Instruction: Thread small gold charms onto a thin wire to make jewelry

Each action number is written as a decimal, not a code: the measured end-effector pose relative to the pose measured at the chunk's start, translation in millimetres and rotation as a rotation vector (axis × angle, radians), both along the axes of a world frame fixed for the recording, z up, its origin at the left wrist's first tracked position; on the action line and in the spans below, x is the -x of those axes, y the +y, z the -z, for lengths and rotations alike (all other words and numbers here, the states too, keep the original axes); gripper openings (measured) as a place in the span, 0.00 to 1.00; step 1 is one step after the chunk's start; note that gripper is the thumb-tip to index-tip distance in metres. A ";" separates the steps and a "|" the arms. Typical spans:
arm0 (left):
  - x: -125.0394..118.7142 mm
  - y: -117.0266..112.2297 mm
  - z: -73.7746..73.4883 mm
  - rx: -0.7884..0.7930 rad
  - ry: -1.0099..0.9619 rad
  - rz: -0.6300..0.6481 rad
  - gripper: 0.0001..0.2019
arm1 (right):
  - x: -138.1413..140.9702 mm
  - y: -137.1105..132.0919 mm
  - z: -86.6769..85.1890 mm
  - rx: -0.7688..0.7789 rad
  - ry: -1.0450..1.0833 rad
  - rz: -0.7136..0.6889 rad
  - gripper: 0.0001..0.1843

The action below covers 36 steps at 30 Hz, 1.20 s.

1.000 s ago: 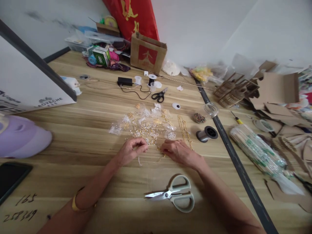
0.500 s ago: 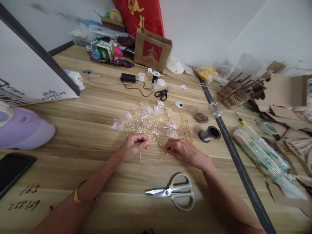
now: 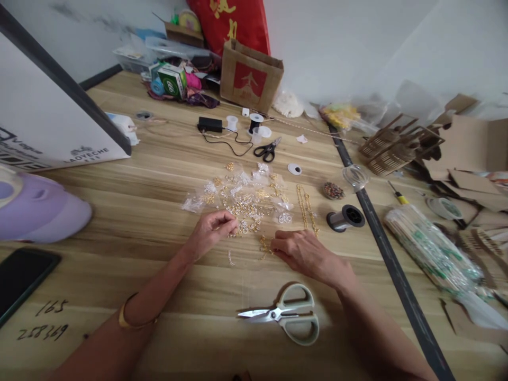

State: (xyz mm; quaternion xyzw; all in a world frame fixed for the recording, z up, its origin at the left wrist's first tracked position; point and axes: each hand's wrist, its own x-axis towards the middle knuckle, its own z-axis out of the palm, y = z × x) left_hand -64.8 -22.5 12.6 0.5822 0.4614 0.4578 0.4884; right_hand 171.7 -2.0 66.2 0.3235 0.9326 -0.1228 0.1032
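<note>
Small clear bags of gold and silver jewellery findings (image 3: 242,197) lie spread on the wooden table (image 3: 159,180). My left hand (image 3: 210,231) rests at the near edge of this pile, fingers curled in a pinch on a small piece I cannot make out. My right hand (image 3: 304,252) lies knuckles up beside a little gold chain piece (image 3: 264,245), its fingertips closed at that piece. A short silver chain (image 3: 230,258) lies between the hands. Grey-handled scissors (image 3: 286,315) lie just in front of my right wrist.
Gold chains (image 3: 306,203), a wire spool (image 3: 345,218), a bead dish (image 3: 333,190), a clear lid (image 3: 355,176) sit right of the pile. Black scissors (image 3: 266,150), a brown paper bag (image 3: 250,76), a purple object (image 3: 39,211), a phone (image 3: 21,278), bamboo skewers (image 3: 432,251), cardboard scraps (image 3: 460,159).
My left hand has shifted slightly up and left toward the pile. My right hand has slid a little nearer to me. The camera view has drifted slightly.
</note>
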 end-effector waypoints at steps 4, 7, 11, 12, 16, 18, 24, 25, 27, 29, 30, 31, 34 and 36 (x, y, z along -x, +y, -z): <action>0.0 0.7 -0.4 0.016 0.001 -0.014 0.11 | -0.8 -0.1 0.1 -0.011 -0.038 -0.009 0.13; -0.9 1.1 0.7 0.019 -0.003 -0.004 0.10 | -1.4 0.0 2.0 0.001 -0.045 -0.032 0.12; -2.3 0.7 2.2 0.013 -0.004 0.005 0.10 | 0.3 -0.4 3.2 0.018 -0.061 -0.054 0.10; -2.5 0.5 2.3 0.014 -0.001 0.008 0.11 | 0.8 -0.5 3.6 0.019 -0.064 -0.057 0.10; -2.7 -0.4 1.4 0.019 0.005 0.015 0.11 | 1.7 -0.8 6.3 0.023 -0.057 -0.065 0.11; -2.6 -0.5 0.7 0.022 0.008 0.014 0.11 | 0.8 -1.0 7.3 0.031 -0.050 -0.065 0.12; -2.9 0.0 1.1 0.015 0.014 0.015 0.11 | -4.2 -2.0 5.0 0.098 -0.018 -0.118 0.09; -3.0 0.1 1.3 0.016 0.011 0.018 0.11 | -4.3 -2.3 3.9 0.109 -0.022 -0.123 0.08; -3.0 0.2 2.0 0.019 0.006 0.023 0.11 | -3.5 -3.1 1.9 0.119 -0.035 -0.118 0.08; -2.7 0.3 2.7 0.020 0.006 0.025 0.11 | -1.5 -4.2 0.7 0.125 -0.041 -0.108 0.09; -2.6 0.4 3.2 0.019 0.007 0.026 0.11 | -0.4 -4.9 0.5 0.129 -0.040 -0.104 0.09; -2.4 0.4 3.6 0.017 0.009 0.027 0.11 | 0.7 -5.6 0.6 0.135 -0.036 -0.105 0.09; -2.5 0.1 4.0 0.016 0.016 0.025 0.11 | 3.1 -8.2 1.3 0.156 -0.020 -0.125 0.10; -3.2 -0.5 2.8 0.021 0.017 0.021 0.11 | 3.7 -10.7 0.7 0.174 -0.018 -0.154 0.09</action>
